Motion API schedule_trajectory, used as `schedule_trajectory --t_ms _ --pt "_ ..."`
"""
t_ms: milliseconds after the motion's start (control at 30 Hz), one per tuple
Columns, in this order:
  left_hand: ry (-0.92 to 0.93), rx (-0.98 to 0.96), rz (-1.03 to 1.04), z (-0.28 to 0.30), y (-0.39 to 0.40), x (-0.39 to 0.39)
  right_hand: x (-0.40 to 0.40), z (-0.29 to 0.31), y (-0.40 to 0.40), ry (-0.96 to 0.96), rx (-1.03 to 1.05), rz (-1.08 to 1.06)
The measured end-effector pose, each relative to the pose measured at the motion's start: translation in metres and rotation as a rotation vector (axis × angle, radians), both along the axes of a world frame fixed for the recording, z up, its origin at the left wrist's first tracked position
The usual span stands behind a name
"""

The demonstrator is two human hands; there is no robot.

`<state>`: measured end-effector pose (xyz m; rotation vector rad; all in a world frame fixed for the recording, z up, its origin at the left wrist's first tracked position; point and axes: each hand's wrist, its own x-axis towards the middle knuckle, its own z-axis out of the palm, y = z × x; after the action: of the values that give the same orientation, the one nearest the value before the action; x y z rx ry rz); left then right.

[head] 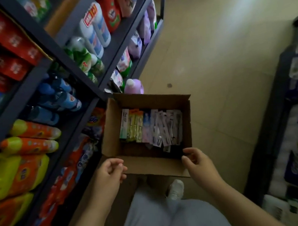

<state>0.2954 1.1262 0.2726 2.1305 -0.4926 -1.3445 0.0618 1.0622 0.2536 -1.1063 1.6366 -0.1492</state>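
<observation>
Box: cardboard box [151,166] is sitting on the floor [213,62] beside the shelf [74,69], flaps open.
Hands: your L hand [110,172] & R hand [198,161] are hovering at the near flap, fingers loosely curled, gripping nothing.
Risk: if you're lifting by the flap alone, it's likely bending, tipping the box & spilling the toothpaste packs [133,126].
Axis: box's long side is running approx. L–R across you, and the packs are pointing away from you.

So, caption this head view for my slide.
Left hand and right hand poised at an open cardboard box of small cartons, beside detergent shelves.
</observation>
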Motion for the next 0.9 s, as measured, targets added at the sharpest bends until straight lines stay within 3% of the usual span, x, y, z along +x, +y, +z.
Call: schedule_trajectory --t_ms 167,500,700,900 --pt "0.035 0.066 -0.054 -0.067 -0.038 0.01 0.023 -0.073 -0.019 0.05 0.114 -0.042" --pt "0.118 0.159 -0.168 -0.304 -0.126 0.012 0.049 -0.312 -0.068 0.182 0.249 -0.102" --pt "0.136 0.169 -0.184 -0.418 -0.144 0.0 0.057 -0.443 -0.103 0.282 0.091 -0.007" --pt "0.168 0.104 -0.203 -0.486 -0.158 -0.009 0.061 -0.501 -0.111 0.499 -0.16 0.22"
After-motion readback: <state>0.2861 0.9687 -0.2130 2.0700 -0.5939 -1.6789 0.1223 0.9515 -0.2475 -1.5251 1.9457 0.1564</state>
